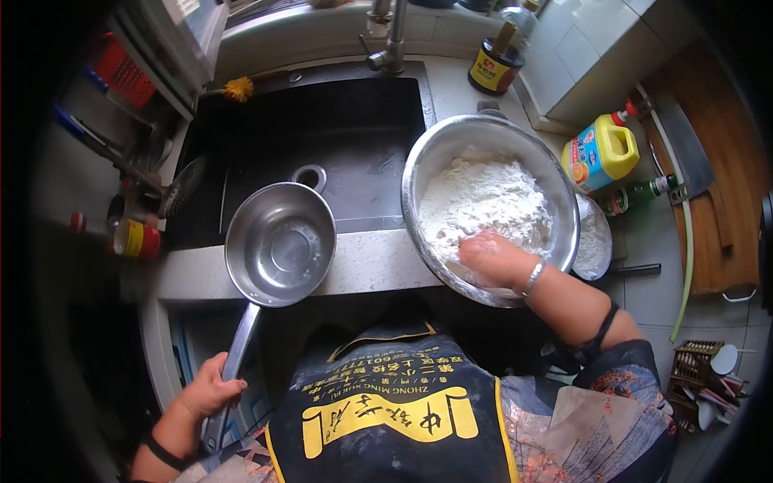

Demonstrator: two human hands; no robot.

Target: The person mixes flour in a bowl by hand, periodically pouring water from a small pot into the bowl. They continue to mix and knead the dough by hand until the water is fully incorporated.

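My left hand [211, 386] is wrapped round the long handle of a metal water ladle [278, 217]. The ladle's round bowl is over the sink's front edge, and only a little wetness or shine shows inside. On the right is a large steel basin [412, 201] with a heap of white, crumbly flour [487, 197] in it. My right hand [489, 256] reaches into the basin near its front wall, its fingers curled in the flour and dusted white. The fingertips are hidden by the flour.
Behind the ladle lies a dark sink [322, 121] with a tap [390, 52]. Right of the basin stand a yellow detergent jug [604, 153], a green bottle [640, 196] and a smaller bowl of flour [593, 240]. A dark sauce jar [495, 68] is at the back.
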